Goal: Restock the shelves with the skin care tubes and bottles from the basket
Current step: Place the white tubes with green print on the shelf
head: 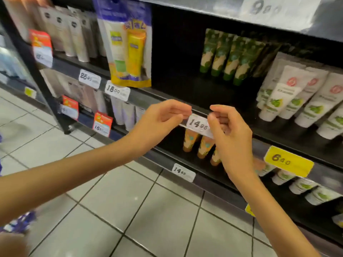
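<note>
A dark metal store shelf unit [185,86] fills the upper and right parts of the frame, tilted so its rows run from upper left down to lower right. On the middle shelf, right of centre, four green and cream skin care tubes [228,54] stand cap-down in a row, with bare dark shelf to their left. Further right on the same shelf, white tubes with red round logos and green leaf print [300,95] lean cap-down in a crowded group. One shelf lower, at centre, a few orange tubes [198,143] stand cap-down, partly hidden behind the hands. At the upper left stand pale grey and white tubes [74,34], blurred, and beside them hangs a purple and yellow cardboard pack holding two tubes [128,47]. The basket is not in view. At the centre of the frame, a small white price tag reading 14.95 [197,125] sits on the front rail of the middle shelf. The left hand [161,119] reaches in from the lower left, forearm bare, thumb and fingers pinched on the tag's left end. The right hand [230,130] comes up from the lower right, fingers curled, pinching the tag's right end. A yellow price tag reading 6.80 [288,161] sits on the rail at right. Pale square floor tiles [130,210] cover the lower frame.
</note>
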The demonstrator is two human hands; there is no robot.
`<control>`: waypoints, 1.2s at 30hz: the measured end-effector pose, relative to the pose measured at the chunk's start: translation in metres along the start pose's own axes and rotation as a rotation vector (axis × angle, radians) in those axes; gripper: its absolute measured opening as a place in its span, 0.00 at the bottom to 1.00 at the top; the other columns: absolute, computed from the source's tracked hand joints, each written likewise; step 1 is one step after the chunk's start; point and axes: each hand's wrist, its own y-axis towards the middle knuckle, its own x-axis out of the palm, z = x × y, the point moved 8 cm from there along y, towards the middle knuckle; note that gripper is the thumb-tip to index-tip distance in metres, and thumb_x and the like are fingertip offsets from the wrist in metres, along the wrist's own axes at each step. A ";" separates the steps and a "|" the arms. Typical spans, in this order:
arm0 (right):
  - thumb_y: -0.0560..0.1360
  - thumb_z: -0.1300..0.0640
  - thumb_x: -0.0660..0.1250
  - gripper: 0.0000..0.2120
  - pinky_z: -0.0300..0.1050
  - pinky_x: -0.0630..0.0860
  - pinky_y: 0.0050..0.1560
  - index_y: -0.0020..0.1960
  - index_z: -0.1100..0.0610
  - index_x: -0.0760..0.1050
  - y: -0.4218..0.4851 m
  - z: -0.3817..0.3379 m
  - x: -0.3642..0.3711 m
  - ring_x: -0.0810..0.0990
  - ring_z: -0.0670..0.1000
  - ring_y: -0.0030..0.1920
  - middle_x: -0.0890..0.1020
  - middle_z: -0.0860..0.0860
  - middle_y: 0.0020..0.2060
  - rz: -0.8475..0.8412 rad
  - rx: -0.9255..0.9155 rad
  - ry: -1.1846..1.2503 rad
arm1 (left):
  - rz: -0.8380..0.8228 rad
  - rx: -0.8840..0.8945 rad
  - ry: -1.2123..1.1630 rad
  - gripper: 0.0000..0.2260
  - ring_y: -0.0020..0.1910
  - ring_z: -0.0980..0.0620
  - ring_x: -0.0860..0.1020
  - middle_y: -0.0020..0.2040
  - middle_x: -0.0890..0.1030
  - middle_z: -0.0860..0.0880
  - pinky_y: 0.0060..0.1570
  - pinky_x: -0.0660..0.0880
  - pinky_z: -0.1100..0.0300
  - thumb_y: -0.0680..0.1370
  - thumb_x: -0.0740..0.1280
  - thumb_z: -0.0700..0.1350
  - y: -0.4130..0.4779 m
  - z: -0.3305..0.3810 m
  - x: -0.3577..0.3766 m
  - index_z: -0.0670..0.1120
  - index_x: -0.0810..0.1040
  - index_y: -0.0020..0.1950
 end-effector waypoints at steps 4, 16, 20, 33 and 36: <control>0.76 0.59 0.63 0.07 0.27 0.71 0.49 0.54 0.53 0.76 -0.032 -0.060 0.113 0.77 0.39 0.49 0.79 0.45 0.47 -0.317 -0.104 0.082 | 0.147 -0.055 0.028 0.10 0.52 0.61 0.79 0.51 0.82 0.51 0.52 0.73 0.72 0.77 0.61 0.34 -0.067 -0.020 -0.108 0.45 0.78 0.53; 0.74 0.64 0.66 0.08 0.34 0.74 0.54 0.51 0.57 0.78 -0.193 -0.185 0.408 0.80 0.43 0.47 0.82 0.48 0.46 -1.152 -0.201 0.312 | 0.984 -0.719 0.253 0.09 0.41 0.67 0.77 0.49 0.80 0.46 0.40 0.71 0.76 0.77 0.60 0.31 -0.429 -0.153 -0.358 0.39 0.76 0.53; 0.75 0.67 0.65 0.08 0.42 0.74 0.54 0.50 0.56 0.76 -0.224 -0.181 0.450 0.79 0.52 0.47 0.81 0.52 0.44 -1.242 -0.105 0.278 | 1.018 -0.886 0.308 0.09 0.38 0.71 0.76 0.50 0.80 0.45 0.41 0.68 0.80 0.75 0.63 0.31 -0.480 -0.187 -0.369 0.36 0.79 0.53; 0.77 0.59 0.62 0.11 0.43 0.74 0.52 0.56 0.61 0.77 -0.289 -0.155 0.549 0.79 0.52 0.50 0.81 0.58 0.51 -1.680 -0.066 -0.247 | 1.164 -1.222 -0.162 0.06 0.46 0.45 0.76 0.43 0.78 0.42 0.40 0.69 0.58 0.76 0.62 0.38 -0.490 -0.271 -0.302 0.39 0.77 0.50; 0.78 0.60 0.61 0.16 0.57 0.73 0.61 0.56 0.74 0.72 -0.305 -0.141 0.566 0.81 0.57 0.47 0.75 0.71 0.51 -1.771 0.040 -0.368 | 1.164 -1.232 -0.252 0.13 0.30 0.53 0.66 0.29 0.67 0.48 0.31 0.61 0.59 0.75 0.60 0.34 -0.479 -0.283 -0.302 0.45 0.67 0.31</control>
